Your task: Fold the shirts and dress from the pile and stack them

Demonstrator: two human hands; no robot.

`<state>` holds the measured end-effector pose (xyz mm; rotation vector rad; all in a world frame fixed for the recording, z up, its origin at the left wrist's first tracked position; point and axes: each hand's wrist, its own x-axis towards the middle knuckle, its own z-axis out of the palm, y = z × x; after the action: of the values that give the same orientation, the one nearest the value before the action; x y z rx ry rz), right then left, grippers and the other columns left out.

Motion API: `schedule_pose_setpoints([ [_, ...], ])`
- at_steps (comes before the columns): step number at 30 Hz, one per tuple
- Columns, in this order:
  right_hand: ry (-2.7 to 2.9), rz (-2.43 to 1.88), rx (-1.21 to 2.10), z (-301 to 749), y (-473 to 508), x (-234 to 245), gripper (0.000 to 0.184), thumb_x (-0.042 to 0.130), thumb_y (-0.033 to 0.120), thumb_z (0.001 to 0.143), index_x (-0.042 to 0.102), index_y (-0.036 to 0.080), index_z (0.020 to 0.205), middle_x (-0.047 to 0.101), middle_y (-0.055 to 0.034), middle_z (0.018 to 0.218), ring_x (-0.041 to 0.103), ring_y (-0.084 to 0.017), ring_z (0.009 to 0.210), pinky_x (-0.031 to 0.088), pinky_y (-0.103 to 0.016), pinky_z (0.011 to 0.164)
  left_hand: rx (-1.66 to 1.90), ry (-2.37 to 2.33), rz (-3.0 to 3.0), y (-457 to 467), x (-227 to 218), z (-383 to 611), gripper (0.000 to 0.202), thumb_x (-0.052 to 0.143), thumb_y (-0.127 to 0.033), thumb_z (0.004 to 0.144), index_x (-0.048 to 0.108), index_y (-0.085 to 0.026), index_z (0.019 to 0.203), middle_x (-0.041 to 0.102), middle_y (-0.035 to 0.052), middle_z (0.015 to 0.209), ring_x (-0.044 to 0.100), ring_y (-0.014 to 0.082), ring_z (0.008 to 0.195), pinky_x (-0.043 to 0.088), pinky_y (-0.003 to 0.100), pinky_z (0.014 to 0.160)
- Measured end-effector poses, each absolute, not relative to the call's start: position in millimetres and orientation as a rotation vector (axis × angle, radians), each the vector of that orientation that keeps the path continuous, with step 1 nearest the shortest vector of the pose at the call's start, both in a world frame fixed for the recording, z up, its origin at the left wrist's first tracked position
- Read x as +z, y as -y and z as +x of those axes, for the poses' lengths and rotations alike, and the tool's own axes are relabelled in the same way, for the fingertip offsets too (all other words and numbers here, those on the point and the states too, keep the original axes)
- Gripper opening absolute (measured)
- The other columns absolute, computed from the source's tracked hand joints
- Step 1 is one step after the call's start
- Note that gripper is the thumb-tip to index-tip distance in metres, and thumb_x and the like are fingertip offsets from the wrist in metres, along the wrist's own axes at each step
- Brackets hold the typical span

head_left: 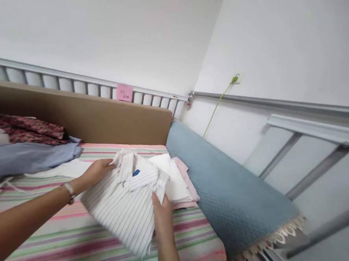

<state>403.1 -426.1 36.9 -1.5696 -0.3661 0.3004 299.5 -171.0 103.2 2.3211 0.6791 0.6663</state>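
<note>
A folded white shirt [125, 206] with thin dark stripes is held between my two hands, its collar facing away from me and a blue label showing inside the neck. My left hand [99, 171] grips the shirt's upper left edge near the collar. On the other side, my right hand [162, 214] pinches the right edge, thumb on top and fingers partly hidden beneath. Just behind the shirt's right side lies a stack of folded white clothes [175, 181], with a folded pink garment [193, 188] partly under it. A striped sheet [96, 244] spreads below.
At the left lie a heap of loose clothes, including a blue-grey garment [33, 157] and a dark floral one [26, 129]. A brown headboard [124, 123] stands behind, before a white radiator [76, 86]. A blue padded cover [227, 185] borders the right. A green cord [219, 103] hangs from the wall.
</note>
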Motion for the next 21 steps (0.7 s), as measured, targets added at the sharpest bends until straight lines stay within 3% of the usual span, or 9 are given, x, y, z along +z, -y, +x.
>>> schedule_pose_setpoints([
  [5, 0.192, -1.423, 0.087, 449.6, 442.2, 56.5, 0.054, 0.055, 0.047, 0.076, 0.056, 0.019, 0.123, 0.061, -0.0064, 0.124, 0.053, -0.023, 0.117, 0.039, -0.033, 0.099, 0.724, -0.374, 2.494, 192.5, 146.7, 427.9, 0.031, 0.046, -0.040, 0.081, 0.067, -0.018, 0.086, 0.071, 0.0009, 0.090, 0.061, 0.0207, 0.083, 0.041, 0.025, 0.074],
  [8, 0.130, -1.374, -0.003, 473.1, 441.7, 39.3, 0.061, 0.053, 0.048, 0.078, 0.046, 0.019, 0.132, 0.056, -0.0070, 0.131, 0.050, -0.021, 0.121, 0.039, -0.031, 0.101, 0.765, -0.269, 2.579, 204.5, 149.8, 500.6, 0.032, 0.044, -0.040, 0.084, 0.067, -0.018, 0.090, 0.071, 0.0012, 0.089, 0.061, 0.0184, 0.081, 0.040, 0.023, 0.072],
  [12, -0.042, -1.388, 0.046, 501.0, 426.9, -21.7, 0.065, 0.056, 0.045, 0.075, 0.047, 0.014, 0.131, 0.055, -0.0114, 0.131, 0.048, -0.024, 0.123, 0.036, -0.033, 0.105, 0.639, -0.333, 2.772, 215.5, 100.1, 578.6, 0.030, 0.045, -0.035, 0.086, 0.068, -0.018, 0.095, 0.071, 0.0055, 0.098, 0.062, 0.0193, 0.088, 0.041, 0.024, 0.076],
  [15, -0.120, -1.260, 0.158, 509.8, 419.3, -53.6, 0.065, 0.061, 0.039, 0.071, 0.046, 0.017, 0.130, 0.060, -0.0107, 0.124, 0.054, -0.024, 0.116, 0.042, -0.037, 0.099, 0.481, -0.402, 2.810, 218.8, 45.7, 610.0, 0.026, 0.048, -0.029, 0.084, 0.069, -0.017, 0.092, 0.071, 0.0097, 0.098, 0.063, 0.0232, 0.092, 0.042, 0.028, 0.078],
  [18, -0.191, -1.061, 0.244, 508.0, 421.4, -52.9, 0.069, 0.061, 0.038, 0.073, 0.038, 0.023, 0.136, 0.067, -0.0064, 0.110, 0.062, -0.022, 0.104, 0.050, -0.037, 0.087, 0.449, -0.463, 2.808, 217.0, 17.6, 622.8, 0.028, 0.046, -0.025, 0.084, 0.068, -0.017, 0.099, 0.069, 0.0114, 0.105, 0.060, 0.0252, 0.101, 0.042, 0.032, 0.084],
  [21, -0.238, -1.032, 0.326, 504.1, 429.2, -39.5, 0.071, 0.066, 0.036, 0.070, 0.040, 0.024, 0.135, 0.070, -0.0046, 0.100, 0.065, -0.021, 0.095, 0.053, -0.036, 0.081, 0.490, -0.487, 2.806, 213.3, 23.4, 628.3, 0.030, 0.045, -0.024, 0.086, 0.066, -0.017, 0.106, 0.067, 0.0109, 0.110, 0.057, 0.0249, 0.107, 0.040, 0.034, 0.091],
])
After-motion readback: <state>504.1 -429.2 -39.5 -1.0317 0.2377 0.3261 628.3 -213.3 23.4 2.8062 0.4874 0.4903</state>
